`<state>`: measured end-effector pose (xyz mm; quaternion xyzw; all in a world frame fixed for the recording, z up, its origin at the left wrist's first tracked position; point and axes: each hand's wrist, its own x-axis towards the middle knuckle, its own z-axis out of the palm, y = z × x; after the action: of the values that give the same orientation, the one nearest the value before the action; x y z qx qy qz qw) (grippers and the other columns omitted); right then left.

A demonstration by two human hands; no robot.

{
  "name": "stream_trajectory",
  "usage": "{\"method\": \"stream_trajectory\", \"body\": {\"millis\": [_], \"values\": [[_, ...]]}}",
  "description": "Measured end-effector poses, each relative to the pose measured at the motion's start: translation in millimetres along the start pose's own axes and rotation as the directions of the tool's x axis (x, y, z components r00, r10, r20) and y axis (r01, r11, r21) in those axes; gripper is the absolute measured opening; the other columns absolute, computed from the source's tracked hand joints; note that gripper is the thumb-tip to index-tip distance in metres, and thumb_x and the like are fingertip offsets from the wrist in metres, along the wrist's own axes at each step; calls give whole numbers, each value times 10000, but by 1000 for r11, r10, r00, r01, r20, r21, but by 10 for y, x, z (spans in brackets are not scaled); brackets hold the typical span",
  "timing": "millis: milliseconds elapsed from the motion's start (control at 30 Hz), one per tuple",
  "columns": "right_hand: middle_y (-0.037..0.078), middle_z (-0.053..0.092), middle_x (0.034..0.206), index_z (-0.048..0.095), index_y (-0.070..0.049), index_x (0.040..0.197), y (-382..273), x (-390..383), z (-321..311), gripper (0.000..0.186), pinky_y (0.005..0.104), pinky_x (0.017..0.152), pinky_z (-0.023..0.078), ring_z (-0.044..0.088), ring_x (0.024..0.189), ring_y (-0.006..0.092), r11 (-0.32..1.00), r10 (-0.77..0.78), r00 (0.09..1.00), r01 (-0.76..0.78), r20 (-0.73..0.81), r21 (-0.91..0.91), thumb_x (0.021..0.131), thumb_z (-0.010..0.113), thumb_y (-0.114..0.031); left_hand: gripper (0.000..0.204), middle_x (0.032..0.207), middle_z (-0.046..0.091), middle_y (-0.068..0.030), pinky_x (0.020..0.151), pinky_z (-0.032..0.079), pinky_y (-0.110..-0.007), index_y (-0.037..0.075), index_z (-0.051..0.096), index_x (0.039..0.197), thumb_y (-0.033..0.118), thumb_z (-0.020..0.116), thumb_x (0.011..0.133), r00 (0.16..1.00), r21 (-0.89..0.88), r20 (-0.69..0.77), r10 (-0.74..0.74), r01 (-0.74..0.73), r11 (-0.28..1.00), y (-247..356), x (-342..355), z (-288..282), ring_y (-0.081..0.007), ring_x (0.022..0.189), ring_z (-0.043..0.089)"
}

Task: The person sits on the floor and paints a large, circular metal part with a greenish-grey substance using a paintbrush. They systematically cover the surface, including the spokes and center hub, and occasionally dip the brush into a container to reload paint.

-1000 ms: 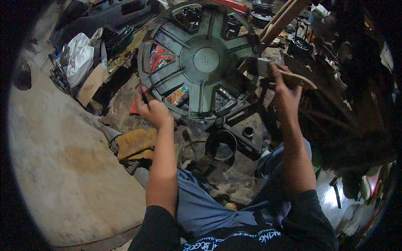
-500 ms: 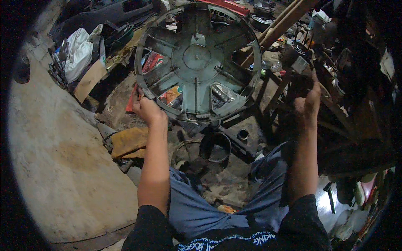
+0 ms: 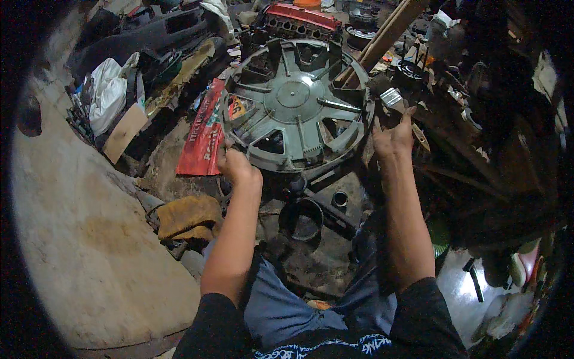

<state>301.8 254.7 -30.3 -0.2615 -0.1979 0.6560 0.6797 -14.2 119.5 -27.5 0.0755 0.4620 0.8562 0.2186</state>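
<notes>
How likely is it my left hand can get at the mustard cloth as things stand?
Probably not while your left hand is holding the wheel cover. With that hand free, likely yes: the mustard cloth lies nearby to its lower left, with nothing seen covering it.

Big round wheel cover (image 3: 293,94), grey-green, shiny near the middle, with wide spokes and open gaps between. Ribbed side up, a bit tipped, gripped at the lower left edge by the left hand (image 3: 238,164). Brush (image 3: 391,97) with silver metal band, held in the right hand (image 3: 396,136), just beside the wheel cover's right edge.
</notes>
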Motion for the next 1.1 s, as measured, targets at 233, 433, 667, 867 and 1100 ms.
{"method": "stream_trajectory", "body": {"millis": [233, 433, 667, 867, 1100], "values": [[118, 538, 1377, 469, -139, 1443, 207, -228, 386, 577, 501, 1080, 455, 532, 1238, 298, 996, -5, 996, 13, -86, 86, 1035, 471, -547, 220, 1133, 657, -89, 893, 504, -346, 2, 602, 1212, 59, 552, 1006, 989, -3, 143, 41, -41, 999, 109, -170, -130, -190, 1006, 623], [99, 601, 1258, 540, -105, 1352, 225, -27, 232, 578, 456, 972, 509, 586, 1130, 263, 999, -54, 986, 53, -159, -12, 1020, 486, -575, 247, 1147, 613, -78, 895, 482, -320, 40, 499, 1223, 92, 615, 1011, 902, 308, 380, 203, -330, 892, 269, -436, -237, -166, 1026, 591], [93, 585, 1310, 565, -115, 1329, -28, -314, 475, 561, 479, 965, 513, 580, 1143, 273, 991, 114, 967, -93, -230, 101, 1009, 515, -572, 490, 1300, 564, -105, 975, 463, -327, 13, 430, 1387, 175, 670, 992, 720, 403, 687, 98, -490, 773, 518, -261, -642, -177, 1135, 564], [104, 619, 1268, 566, -60, 1320, 106, -394, 652, 566, 451, 963, 518, 630, 1069, 260, 990, 40, 965, -3, -259, 141, 1016, 522, -535, 688, 1466, 479, -102, 1016, 479, -439, 87, 343, 1530, 497, 552, 1017, 816, 473, 560, -143, -173, 864, 530, -90, -889, -250, 1284, 521], [96, 618, 1292, 547, -86, 1355, 387, -194, 671, 554, 419, 864, 604, 662, 1108, 263, 997, 21, 987, -8, -160, 81, 1054, 402, -527, 913, 1455, 507, -158, 1040, 485, -510, 93, 358, 1521, 781, 426, 926, 825, 199, 532, -191, 97, 975, 953, -284, -571, -300, 1266, 572]]}}
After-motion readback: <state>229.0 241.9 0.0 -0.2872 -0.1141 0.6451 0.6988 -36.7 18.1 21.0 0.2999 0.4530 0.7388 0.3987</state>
